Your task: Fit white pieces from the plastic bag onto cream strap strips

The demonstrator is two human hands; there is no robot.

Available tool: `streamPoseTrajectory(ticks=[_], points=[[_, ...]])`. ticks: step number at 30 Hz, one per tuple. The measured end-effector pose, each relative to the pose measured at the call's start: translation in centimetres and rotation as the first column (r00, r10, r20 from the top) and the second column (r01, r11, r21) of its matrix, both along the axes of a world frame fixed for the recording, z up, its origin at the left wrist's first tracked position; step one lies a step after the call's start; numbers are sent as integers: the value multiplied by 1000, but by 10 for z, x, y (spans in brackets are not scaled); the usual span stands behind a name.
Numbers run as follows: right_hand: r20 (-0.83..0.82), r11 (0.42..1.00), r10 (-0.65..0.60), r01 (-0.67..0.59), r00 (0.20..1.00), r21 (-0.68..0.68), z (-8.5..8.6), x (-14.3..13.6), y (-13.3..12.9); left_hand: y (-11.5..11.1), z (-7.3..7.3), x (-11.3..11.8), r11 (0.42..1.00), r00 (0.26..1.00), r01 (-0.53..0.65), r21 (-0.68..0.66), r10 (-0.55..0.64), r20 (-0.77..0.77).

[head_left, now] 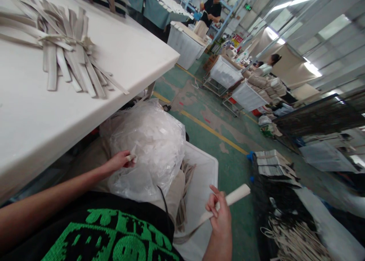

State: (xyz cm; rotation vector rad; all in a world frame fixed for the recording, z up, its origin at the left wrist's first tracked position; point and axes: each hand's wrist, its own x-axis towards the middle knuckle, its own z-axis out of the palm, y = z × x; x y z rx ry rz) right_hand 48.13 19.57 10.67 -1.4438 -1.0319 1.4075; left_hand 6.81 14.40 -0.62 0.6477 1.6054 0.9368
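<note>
My left hand is closed in a pinch on a small whitish piece, at the near side of a clear plastic bag. The bag bulges with white pieces and rests about my lap. Out to the right, my right hand is closed around a flat beige fabric strip. One end of the strip sticks out past the fingers, and the other trails down into a white plastic bin. More beige strips lie in that bin, partly hidden by my leg and the bag.
A pale table fills the left, with a tied bundle of strips on it. Cut strips lie on dark sheeting at lower right, near a bound stack. Wheeled bins and a person are farther off.
</note>
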Motion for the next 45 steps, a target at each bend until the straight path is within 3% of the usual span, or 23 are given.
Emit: streamPoseTrajectory(ticks=[2, 4, 8, 10, 12, 18, 22, 29, 39, 45], points=[[-100, 982, 176, -182, 979, -52, 5, -42, 6, -11, 22, 7, 999, 997, 1, 48, -4, 75], [-92, 926, 362, -369, 928, -75, 3, -88, 9, -22, 45, 13, 991, 987, 8, 131, -29, 159], [-75, 676, 708, -705, 702, -213, -15, -169, 2, -36, 79, 23, 968, 961, 71, 239, -131, 243], [-91, 614, 754, -747, 651, -255, -24, -197, -4, -39, 86, 26, 960, 953, 106, 260, -173, 249], [-93, 632, 736, -730, 670, -261, -28, -217, -7, -41, 87, 27, 952, 951, 125, 279, -195, 239], [-63, 777, 610, -612, 790, -147, -20, -237, -1, -41, 77, 23, 959, 943, 139, 248, -204, 263], [-26, 807, 584, -584, 811, -82, -7, -242, 9, -41, 82, 24, 965, 925, 185, 187, -235, 299], [49, 856, 517, -517, 855, 2, 8, -250, 32, -43, 94, 22, 948, 931, 293, 124, -312, 187], [72, 921, 372, -377, 926, 100, 20, -244, 60, -47, 76, 16, 913, 902, 391, 113, -405, 150], [88, 959, 236, -246, 968, 139, 30, -231, 90, -45, 80, 8, 920, 896, 366, 141, -389, 215]])
